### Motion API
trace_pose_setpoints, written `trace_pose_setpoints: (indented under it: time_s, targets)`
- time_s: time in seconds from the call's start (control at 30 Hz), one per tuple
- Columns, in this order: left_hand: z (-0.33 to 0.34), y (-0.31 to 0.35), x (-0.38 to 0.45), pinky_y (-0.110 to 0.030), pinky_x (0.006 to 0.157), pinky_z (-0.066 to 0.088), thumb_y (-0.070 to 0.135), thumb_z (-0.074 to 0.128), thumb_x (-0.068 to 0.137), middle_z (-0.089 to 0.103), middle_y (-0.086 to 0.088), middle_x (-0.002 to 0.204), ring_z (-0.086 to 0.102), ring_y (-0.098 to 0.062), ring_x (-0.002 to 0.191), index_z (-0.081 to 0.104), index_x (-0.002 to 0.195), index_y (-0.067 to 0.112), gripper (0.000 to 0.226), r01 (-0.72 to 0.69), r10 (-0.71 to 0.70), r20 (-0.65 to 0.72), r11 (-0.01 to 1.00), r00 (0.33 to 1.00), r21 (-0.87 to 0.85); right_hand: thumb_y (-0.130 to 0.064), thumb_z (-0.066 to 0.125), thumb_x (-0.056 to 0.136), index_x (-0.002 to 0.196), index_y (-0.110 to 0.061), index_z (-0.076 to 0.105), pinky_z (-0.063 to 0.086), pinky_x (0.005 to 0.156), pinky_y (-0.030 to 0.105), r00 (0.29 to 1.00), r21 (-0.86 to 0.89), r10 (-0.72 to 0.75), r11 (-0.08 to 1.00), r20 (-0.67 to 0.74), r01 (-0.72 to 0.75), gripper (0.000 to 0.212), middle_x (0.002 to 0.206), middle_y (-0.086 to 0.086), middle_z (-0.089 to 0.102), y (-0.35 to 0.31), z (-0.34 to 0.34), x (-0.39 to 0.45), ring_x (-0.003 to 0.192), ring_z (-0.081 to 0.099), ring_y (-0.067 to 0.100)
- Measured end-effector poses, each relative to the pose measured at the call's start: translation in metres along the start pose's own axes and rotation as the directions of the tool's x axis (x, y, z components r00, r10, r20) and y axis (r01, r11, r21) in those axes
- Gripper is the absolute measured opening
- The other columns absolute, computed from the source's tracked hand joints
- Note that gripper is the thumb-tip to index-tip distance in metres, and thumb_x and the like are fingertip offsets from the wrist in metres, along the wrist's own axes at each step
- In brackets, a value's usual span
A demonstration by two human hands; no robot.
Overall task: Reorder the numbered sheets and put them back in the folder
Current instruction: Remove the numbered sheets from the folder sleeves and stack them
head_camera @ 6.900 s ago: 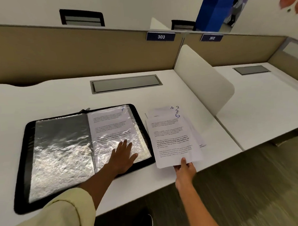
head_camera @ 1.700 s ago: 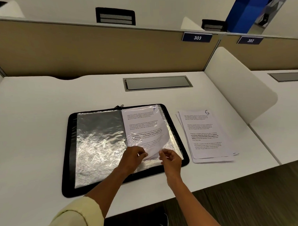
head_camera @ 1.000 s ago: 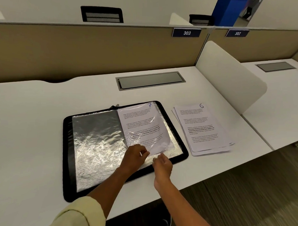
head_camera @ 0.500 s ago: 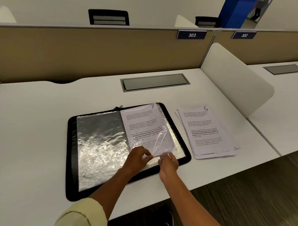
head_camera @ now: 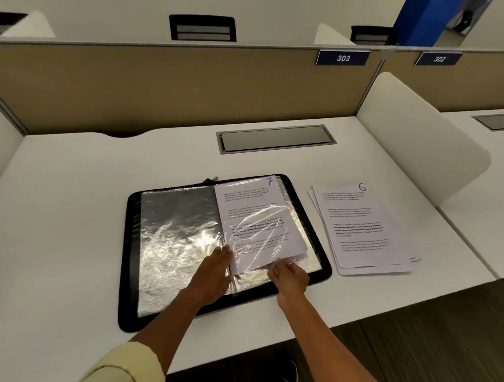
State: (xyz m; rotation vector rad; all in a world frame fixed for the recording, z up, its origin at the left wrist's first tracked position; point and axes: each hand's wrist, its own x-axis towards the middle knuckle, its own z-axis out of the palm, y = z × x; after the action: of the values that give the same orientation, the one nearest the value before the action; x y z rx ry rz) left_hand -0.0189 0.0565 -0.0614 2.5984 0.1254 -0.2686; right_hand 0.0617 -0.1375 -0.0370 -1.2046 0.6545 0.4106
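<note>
we count one folder (head_camera: 126,254) lying open on the counter (head_camera: 72,198), one sheet marked "7" (head_camera: 255,219) lying partly under a crinkled clear sleeve (head_camera: 264,242) on the folder's right half, and one pile (head_camera: 362,229) of sheets at 3 o'clock of the folder, just beside it. how many sheets are in the pile we cannot tell; its top sheet is marked "6" in its far right corner. the printed text on both sheets is too small to read. two blue plates sit on the partition at 12 to 1 o'clock: "303" (head_camera: 342,58) and "302" (head_camera: 438,59).

our left hand (head_camera: 214,274) lies flat, fingers spread little and pointing to 1 o'clock, pressing on the folder's spine at the near left corner of sheet 7. our right hand (head_camera: 289,276) is at the sheet's near edge, fingertips pressed together, pinching the sleeve's edge; whether it also grips the paper we cannot tell. a pale yellow cuff (head_camera: 117,375) covers our left forearm; our right forearm is bare.
</note>
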Motion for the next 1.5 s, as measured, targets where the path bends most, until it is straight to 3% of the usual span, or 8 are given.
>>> trace_pose_setpoints:
  time_s: [0.2,0.3,0.37,0.7,1.0,1.17,1.4,1.5]
  targets:
    - [0.006,0.0,0.004,-0.04,0.123,0.01,0.039,0.052,0.099,-0.004,-0.007,0.164,-0.003,-0.027,0.152,0.007,0.156,0.009,0.079,0.011,-0.014,0.024,0.994,1.0,0.107,0.01,0.062,0.092,0.073,0.003,0.064,0.055,0.069,0.035,0.997,-0.078,-0.026,0.997,-0.066,0.02,0.02,0.066,0.015,0.059,0.002,-0.003,-0.001,0.059,0.054,0.021]
    - [0.01,0.0,0.004,-0.041,0.123,0.01,0.037,0.052,0.099,-0.006,-0.007,0.164,-0.003,-0.028,0.152,0.006,0.156,0.009,0.078,0.014,-0.015,0.006,0.993,1.0,0.114,0.008,0.065,0.091,0.091,0.007,0.067,0.062,0.067,0.03,0.995,-0.03,-0.026,0.999,-0.094,0.023,0.002,0.076,0.018,0.065,0.005,-0.01,-0.006,0.064,0.064,0.023]
    - [0.013,0.002,0.005,-0.043,0.123,0.01,0.034,0.051,0.1,-0.005,-0.007,0.164,-0.003,-0.029,0.152,0.005,0.156,0.008,0.077,0.009,-0.009,-0.002,0.994,1.0,0.113,0.005,0.067,0.091,0.099,0.006,0.068,0.062,0.068,0.03,0.989,-0.026,-0.05,0.999,-0.14,0.047,0.008,0.083,0.018,0.069,0.008,-0.016,-0.01,0.069,0.068,0.023]
    - [0.021,0.002,0.004,-0.044,0.121,0.0,0.032,0.039,0.105,-0.025,-0.003,0.157,-0.014,-0.027,0.151,-0.008,0.155,0.009,0.072,0.038,-0.037,-0.006,0.989,0.999,0.14,-0.01,0.072,0.09,0.085,-0.002,0.069,0.063,0.077,0.037,0.94,-0.128,-0.114,0.989,-0.321,0.076,0.009,0.087,0.013,0.074,0.034,-0.046,-0.041,0.083,0.074,0.027]
    - [0.016,0.004,0.003,-0.045,0.121,0.003,0.034,0.04,0.104,-0.014,-0.007,0.164,-0.012,-0.028,0.151,-0.006,0.156,0.01,0.073,0.029,-0.033,0.021,0.988,0.999,0.154,-0.008,0.075,0.089,0.087,-0.004,0.069,0.061,0.078,0.035,0.972,-0.059,-0.058,0.997,-0.227,0.046,0.007,0.092,0.013,0.07,0.034,-0.043,-0.048,0.083,0.069,0.022]
    - [0.015,0.003,0.001,-0.045,0.121,0.002,0.039,0.036,0.104,-0.016,-0.007,0.163,-0.013,-0.027,0.151,-0.007,0.156,0.01,0.073,0.017,-0.025,0.042,0.981,0.999,0.193,-0.003,0.072,0.09,0.085,-0.002,0.069,0.06,0.087,0.042,0.976,-0.059,-0.053,0.997,-0.212,0.041,0.006,0.098,0.016,0.071,0.036,-0.049,-0.049,0.092,0.07,0.026]
    - [0.018,0.002,-0.001,-0.047,0.121,0.005,0.041,0.036,0.104,-0.009,-0.009,0.164,-0.007,-0.03,0.152,-0.001,0.156,0.008,0.072,-0.007,0.008,-0.005,0.986,1.0,0.169,0.0,0.068,0.092,0.095,-0.008,0.071,0.06,0.077,0.031,0.977,-0.024,-0.065,0.998,-0.202,0.061,0.009,0.1,0.01,0.073,0.044,-0.068,-0.069,0.094,0.071,0.024]
    - [0.019,0.001,-0.002,-0.049,0.12,0.007,0.046,0.029,0.099,-0.007,-0.009,0.163,-0.004,-0.031,0.152,0.003,0.156,0.007,0.073,-0.015,0.017,-0.011,0.984,1.0,0.178,0.0,0.068,0.092,0.097,-0.006,0.071,0.06,0.08,0.033,0.975,-0.021,-0.063,0.998,-0.214,0.06,0.009,0.103,0.012,0.073,0.048,-0.08,-0.075,0.096,0.071,0.024]
